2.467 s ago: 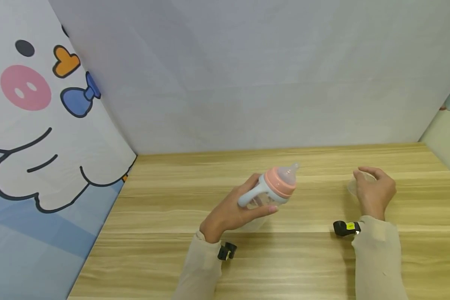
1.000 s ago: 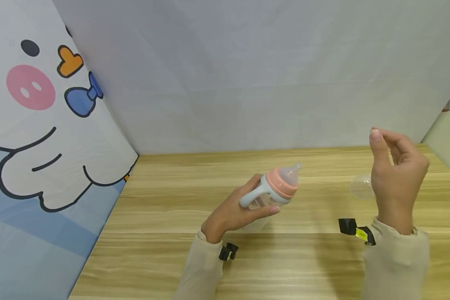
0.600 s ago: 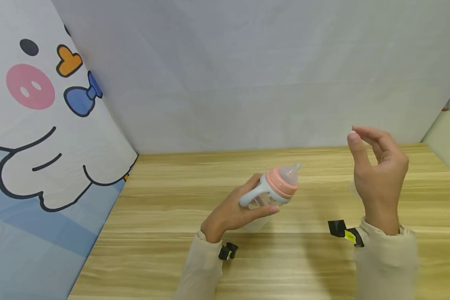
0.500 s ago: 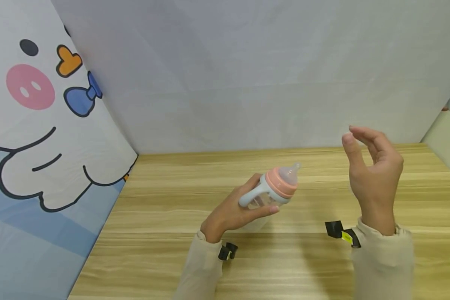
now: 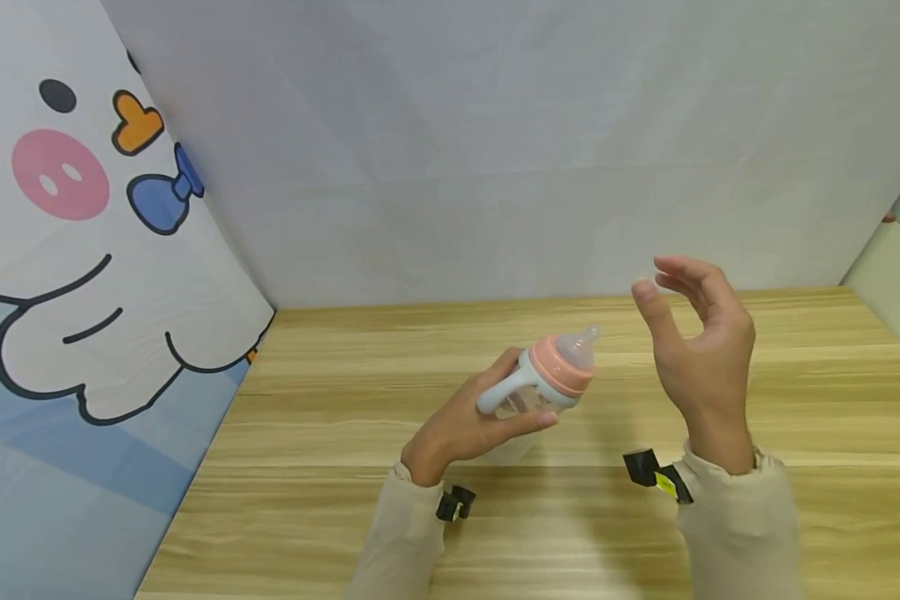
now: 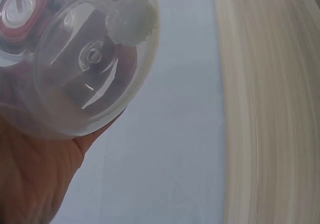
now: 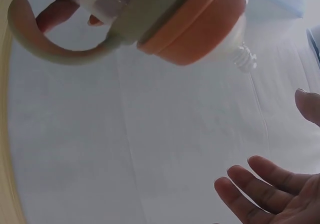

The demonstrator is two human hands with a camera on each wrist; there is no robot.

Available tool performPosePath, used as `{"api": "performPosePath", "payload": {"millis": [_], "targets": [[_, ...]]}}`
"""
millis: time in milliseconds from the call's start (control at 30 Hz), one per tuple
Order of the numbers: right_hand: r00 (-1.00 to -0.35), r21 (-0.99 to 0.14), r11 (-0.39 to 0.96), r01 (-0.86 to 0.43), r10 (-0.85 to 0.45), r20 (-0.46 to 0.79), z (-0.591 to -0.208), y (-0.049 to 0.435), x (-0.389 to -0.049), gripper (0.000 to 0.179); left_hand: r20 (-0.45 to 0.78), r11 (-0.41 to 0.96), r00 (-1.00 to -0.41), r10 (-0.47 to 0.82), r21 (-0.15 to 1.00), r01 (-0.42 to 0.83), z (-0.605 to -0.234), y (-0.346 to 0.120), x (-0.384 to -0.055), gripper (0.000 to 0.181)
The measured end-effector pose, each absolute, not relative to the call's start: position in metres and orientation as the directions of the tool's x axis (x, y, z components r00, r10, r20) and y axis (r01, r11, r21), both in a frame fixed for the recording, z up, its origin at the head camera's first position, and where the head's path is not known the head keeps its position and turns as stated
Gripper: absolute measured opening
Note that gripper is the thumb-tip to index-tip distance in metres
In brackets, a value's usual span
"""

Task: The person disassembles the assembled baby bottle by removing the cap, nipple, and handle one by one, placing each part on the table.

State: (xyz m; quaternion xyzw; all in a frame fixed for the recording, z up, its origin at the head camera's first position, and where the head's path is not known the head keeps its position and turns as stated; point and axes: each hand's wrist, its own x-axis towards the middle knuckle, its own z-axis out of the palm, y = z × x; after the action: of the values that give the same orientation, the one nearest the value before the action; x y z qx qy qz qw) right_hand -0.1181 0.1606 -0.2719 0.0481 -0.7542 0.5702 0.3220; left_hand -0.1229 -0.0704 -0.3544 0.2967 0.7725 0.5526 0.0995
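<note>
My left hand (image 5: pixel 457 427) grips a clear baby bottle (image 5: pixel 558 364) with a pink collar, pale blue handles and a clear nipple. It is held tilted over the table, the nipple pointing up and to the right. In the left wrist view the bottle's see-through base (image 6: pixel 90 99) faces the camera, with a whitish straw weight (image 6: pixel 131 22) inside. My right hand (image 5: pixel 701 358) hovers to the right of the nipple, thumb and fingers apart, holding nothing. The right wrist view has its fingers (image 7: pixel 265 191) below and right of the pink collar (image 7: pixel 195 27).
The wood-grain table (image 5: pixel 330 517) ends at a pale grey cloth wall (image 5: pixel 495 208) behind. On the left stands a panel (image 5: pixel 120 333) with cartoon prints. Black camera mounts sit on both wrists.
My right hand let go of a clear dome cap on the table at right, rose, then moved left toward the bottle while its fingers spread. The left hand and bottle stayed put.
</note>
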Motion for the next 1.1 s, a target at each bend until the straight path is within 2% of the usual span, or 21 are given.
{"api": "performPosePath", "payload": {"millis": [200,500,1100], "targets": [[-0.81,-0.822,0.368,-0.434,0.24,0.536,-0.273,0.157,-0.118,0.035,0.175,0.211,-0.8,0.574,0.913,0.35,-0.355,-0.069,-0.124,0.059],[-0.826,-0.835,0.35,-0.425,0.228,0.516,-0.272,0.158,-0.113,0.036,0.175,0.219,-0.798,0.576,0.908,0.357,-0.356,-0.069,-0.123,0.06],[-0.865,-0.818,0.378,-0.434,0.078,0.495,-0.282,0.137,-0.118,0.041,0.177,0.231,-0.809,0.56,0.905,0.357,-0.355,-0.072,-0.124,0.057]]}}
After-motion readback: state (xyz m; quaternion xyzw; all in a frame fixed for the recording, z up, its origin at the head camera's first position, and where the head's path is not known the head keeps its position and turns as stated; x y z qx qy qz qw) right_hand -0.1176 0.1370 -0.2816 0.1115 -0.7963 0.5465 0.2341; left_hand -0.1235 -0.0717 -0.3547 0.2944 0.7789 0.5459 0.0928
